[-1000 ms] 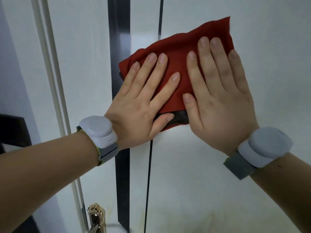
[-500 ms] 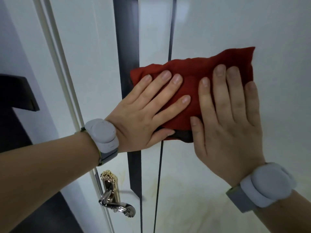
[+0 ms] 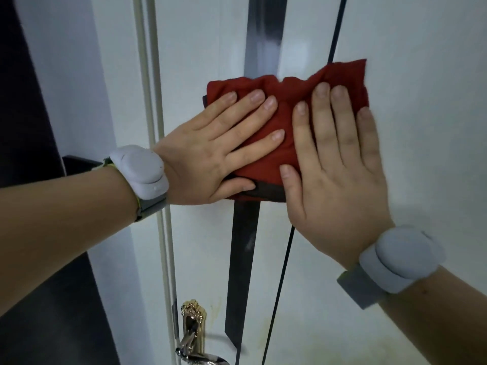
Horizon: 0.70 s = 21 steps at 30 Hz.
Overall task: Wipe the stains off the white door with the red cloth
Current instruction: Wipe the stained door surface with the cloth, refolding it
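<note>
Stains (image 3: 303, 338) lie below the cloth (image 3: 287, 143); left hand (image 3: 210, 154) and right hand (image 3: 340, 185) press it flat-palmed to the door (image 3: 421, 101), gripping nothing.

White door (image 3: 421, 75) — upright, yellowish stains (image 3: 329, 338) low down — red cloth (image 3: 284, 106) pressed flat against it.

A single head-worn camera looks forward and slightly down, very close to the white door (image 3: 421, 127). Both forearms enter from the lower corners, and the wide lens bows the door's dark strip (image 3: 242, 259).
</note>
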Motion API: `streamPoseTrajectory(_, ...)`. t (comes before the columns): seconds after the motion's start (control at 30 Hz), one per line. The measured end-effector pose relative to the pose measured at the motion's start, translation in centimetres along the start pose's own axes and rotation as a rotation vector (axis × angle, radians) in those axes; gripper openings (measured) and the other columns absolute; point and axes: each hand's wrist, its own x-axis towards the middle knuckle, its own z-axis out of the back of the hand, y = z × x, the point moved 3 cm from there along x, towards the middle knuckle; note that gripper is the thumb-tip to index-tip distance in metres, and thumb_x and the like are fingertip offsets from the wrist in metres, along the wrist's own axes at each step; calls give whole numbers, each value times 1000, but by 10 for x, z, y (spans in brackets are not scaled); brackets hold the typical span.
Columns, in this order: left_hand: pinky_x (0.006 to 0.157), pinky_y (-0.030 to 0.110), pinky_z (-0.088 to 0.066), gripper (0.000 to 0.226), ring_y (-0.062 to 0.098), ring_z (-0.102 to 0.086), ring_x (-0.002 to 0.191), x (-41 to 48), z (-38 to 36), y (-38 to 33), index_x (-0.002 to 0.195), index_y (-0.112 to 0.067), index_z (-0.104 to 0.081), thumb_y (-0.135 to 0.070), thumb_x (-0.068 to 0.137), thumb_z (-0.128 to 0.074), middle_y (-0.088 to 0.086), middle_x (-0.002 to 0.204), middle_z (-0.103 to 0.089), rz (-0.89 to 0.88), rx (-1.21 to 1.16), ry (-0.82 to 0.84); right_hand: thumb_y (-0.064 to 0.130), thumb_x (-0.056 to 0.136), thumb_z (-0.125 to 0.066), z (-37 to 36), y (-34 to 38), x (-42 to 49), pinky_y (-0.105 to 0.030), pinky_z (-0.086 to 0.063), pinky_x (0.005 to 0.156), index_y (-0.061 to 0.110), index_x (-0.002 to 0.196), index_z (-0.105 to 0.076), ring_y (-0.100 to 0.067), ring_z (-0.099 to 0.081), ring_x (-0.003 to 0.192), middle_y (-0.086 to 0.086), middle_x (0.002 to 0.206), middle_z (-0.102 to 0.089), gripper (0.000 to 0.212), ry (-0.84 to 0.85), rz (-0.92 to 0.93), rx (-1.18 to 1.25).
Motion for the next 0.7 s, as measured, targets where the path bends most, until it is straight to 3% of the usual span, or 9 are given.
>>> streamPoseTrajectory(0.43,127,59,-14,77,44,-9,157,68,37,124,162,-5,-21,-56,107,-38,28,168,-12,56,63,-23,39,103,-28,35,-39,157,-52,-12,126,4,159,-20,-32,-10,157,-19,168,-14,67,-179,153,-97)
streamPoseTrajectory(0.7,127,59,-9,78,43,-2,158,89,47,167,163,-5,-13,-56,107,-31,29,169,-5,237,36,-48,41,100,-31,43,-47,236,-51,-13,127,4,158,-26,-34,-17,155,-20,166,-21,70,-267,185,-148)
